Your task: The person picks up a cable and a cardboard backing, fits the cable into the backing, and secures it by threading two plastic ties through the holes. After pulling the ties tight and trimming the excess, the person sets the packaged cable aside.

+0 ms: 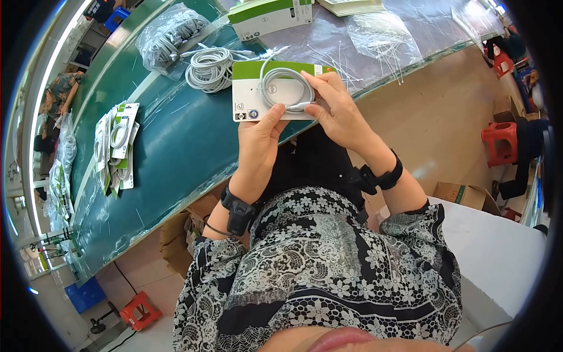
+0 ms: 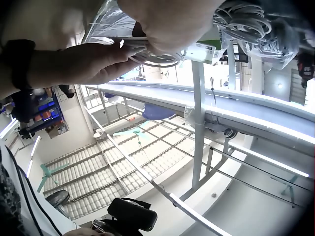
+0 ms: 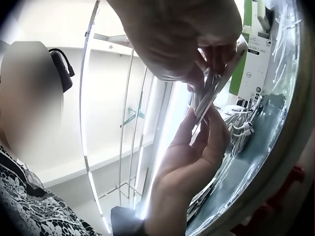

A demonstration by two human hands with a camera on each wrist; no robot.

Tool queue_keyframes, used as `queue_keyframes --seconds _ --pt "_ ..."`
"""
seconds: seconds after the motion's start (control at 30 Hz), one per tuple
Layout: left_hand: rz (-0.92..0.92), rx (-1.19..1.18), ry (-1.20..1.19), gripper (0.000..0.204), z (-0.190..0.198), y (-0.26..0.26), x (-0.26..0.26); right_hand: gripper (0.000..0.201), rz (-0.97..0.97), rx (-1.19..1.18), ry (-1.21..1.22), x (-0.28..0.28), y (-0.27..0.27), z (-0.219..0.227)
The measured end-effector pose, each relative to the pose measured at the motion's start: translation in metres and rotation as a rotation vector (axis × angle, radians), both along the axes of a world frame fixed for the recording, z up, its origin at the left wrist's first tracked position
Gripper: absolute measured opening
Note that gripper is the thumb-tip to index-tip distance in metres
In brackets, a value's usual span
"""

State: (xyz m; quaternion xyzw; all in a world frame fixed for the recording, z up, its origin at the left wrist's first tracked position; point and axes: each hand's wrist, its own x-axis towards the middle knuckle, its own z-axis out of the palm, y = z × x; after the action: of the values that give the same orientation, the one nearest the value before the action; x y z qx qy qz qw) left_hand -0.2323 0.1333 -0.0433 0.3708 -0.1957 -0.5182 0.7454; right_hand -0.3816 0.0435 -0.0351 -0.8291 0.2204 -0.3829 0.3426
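Note:
A green and white card [image 1: 245, 94] is held up at the table's near edge in the head view, with a coiled grey cable [image 1: 265, 82] lying against its front. The left hand [image 1: 258, 144] grips the card's lower edge, thumb on the coil's bottom. At the right side, the right hand [image 1: 341, 114] pinches coil and card between thumb and fingers. In the right wrist view the card [image 3: 227, 73] is seen nearly edge-on between the right hand [image 3: 182, 39] and the left hand [image 3: 189, 169]. The left wrist view shows part of the coil [image 2: 160, 60] beside the hands.
Behind the card lie loose coiled cables [image 1: 209, 69], a bag of cables [image 1: 171, 38], green and white boxes [image 1: 271, 22] and white ties [image 1: 387, 47]. Carded cables [image 1: 117, 144] are piled on the green table [image 1: 164, 146] at left. Red stools [image 1: 499, 144] stand at right.

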Motion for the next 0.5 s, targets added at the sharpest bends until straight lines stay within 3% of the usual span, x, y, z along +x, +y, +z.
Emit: queue_keyframes --seconds 0.2,0.37,0.47,0.5 --pt "0.065 -0.020 0.081 0.032 -0.003 -0.005 -0.014 0.055 -0.213 0.028 -0.104 0.012 0.022 -0.004" --pt "0.045 -0.042 0.081 0.029 -0.005 -0.014 -0.004 0.050 -0.259 -0.025 -0.132 0.016 0.019 0.000" --pt "0.027 -0.042 0.071 0.030 -0.008 -0.013 0.002 0.043 -0.226 -0.326 0.031 0.010 0.012 -0.001" --pt "0.018 -0.039 0.068 0.030 -0.010 -0.013 0.002 0.043 -0.227 -0.328 0.032 0.009 0.010 -0.001"
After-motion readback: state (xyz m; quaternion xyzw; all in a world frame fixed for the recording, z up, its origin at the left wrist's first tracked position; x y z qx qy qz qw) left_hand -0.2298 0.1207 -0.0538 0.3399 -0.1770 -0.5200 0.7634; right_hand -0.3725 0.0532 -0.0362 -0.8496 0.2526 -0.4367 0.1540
